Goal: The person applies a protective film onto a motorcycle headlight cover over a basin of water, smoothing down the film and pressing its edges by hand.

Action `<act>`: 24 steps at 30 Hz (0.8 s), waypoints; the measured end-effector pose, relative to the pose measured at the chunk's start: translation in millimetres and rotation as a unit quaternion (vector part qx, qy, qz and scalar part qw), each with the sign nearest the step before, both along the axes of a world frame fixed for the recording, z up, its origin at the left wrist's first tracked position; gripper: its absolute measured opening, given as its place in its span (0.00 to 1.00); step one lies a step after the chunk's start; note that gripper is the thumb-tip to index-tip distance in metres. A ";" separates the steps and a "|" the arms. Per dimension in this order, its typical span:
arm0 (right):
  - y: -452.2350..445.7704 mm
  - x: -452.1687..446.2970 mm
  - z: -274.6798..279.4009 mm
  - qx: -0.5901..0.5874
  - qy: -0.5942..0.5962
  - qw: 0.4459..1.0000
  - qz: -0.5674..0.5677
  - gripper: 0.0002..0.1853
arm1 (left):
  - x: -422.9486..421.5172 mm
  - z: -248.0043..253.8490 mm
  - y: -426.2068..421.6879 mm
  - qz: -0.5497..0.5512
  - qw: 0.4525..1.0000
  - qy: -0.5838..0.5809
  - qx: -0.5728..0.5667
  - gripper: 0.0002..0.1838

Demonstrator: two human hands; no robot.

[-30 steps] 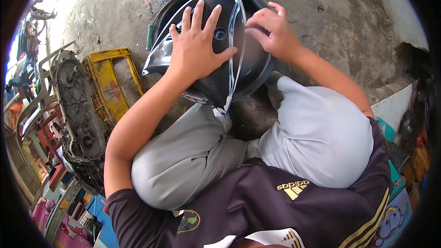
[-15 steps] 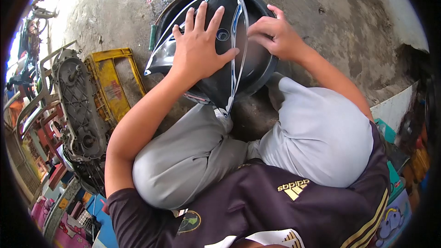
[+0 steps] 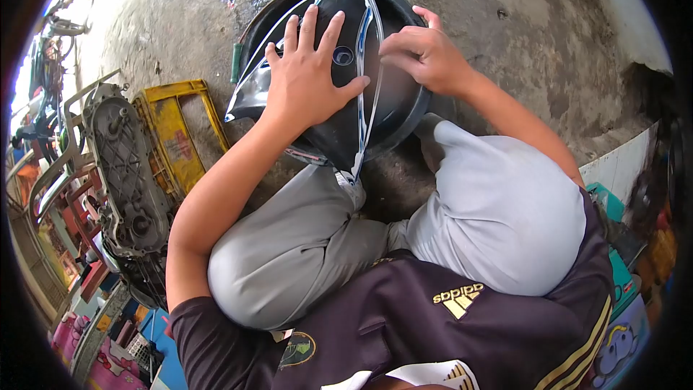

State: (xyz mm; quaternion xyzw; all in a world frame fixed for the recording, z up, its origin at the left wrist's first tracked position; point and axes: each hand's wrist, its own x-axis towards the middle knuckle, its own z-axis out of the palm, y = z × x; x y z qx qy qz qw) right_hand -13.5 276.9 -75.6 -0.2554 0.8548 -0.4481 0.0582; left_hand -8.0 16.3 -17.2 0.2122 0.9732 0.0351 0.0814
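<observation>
A glossy black pointed panel point(image 3: 317, 130) with shiny silver-and-blue edges rests across a round black basin point(image 3: 401, 126). It looks like a vehicle body part, though I cannot tell its exact kind. My left hand point(image 3: 303, 79) lies flat on the panel with fingers spread, pressing near a round hole point(image 3: 343, 55). At the panel's right edge is my right hand point(image 3: 426, 54), thumb and forefinger drawn together beside a thin shiny strip point(image 3: 380, 36). Those fingertips are slightly blurred, and what they pinch cannot be made out. A green grip point(image 3: 236, 63) shows at the basin's left side.
Left of the basin, a worn yellow plastic crate point(image 3: 177, 137) lies by a grey metal engine casing point(image 3: 126, 166). Stained concrete floor point(image 3: 520, 50) surrounds the basin. My knees point(image 3: 505, 209) are bent close on the near side. A teal case point(image 3: 624, 282) sits at the right.
The panel and both hands have shifted slightly left. My right hand keeps its fingers drawn together at the panel's right edge, and my left hand still lies flat on it.
</observation>
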 end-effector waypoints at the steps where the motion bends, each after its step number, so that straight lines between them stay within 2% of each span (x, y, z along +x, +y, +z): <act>1: 2.5 -1.0 -0.5 0.000 0.000 1.000 0.012 0.04 | 0.0 -0.6 -0.3 0.000 1.000 0.000 0.004 0.58; 9: 3.1 0.5 -2.7 0.003 -0.001 1.000 0.015 0.05 | 0.2 -0.5 -0.5 0.003 1.000 -0.003 0.002 0.58; 15: 2.1 1.8 -1.0 0.015 -0.003 1.000 0.014 0.04 | -0.3 -5.5 -3.0 -0.009 0.999 0.010 0.051 0.58; 24: 0.0 0.5 4.2 0.025 -0.050 0.998 0.007 0.04 | 0.0 -0.5 -2.1 -0.001 1.000 0.002 0.011 0.58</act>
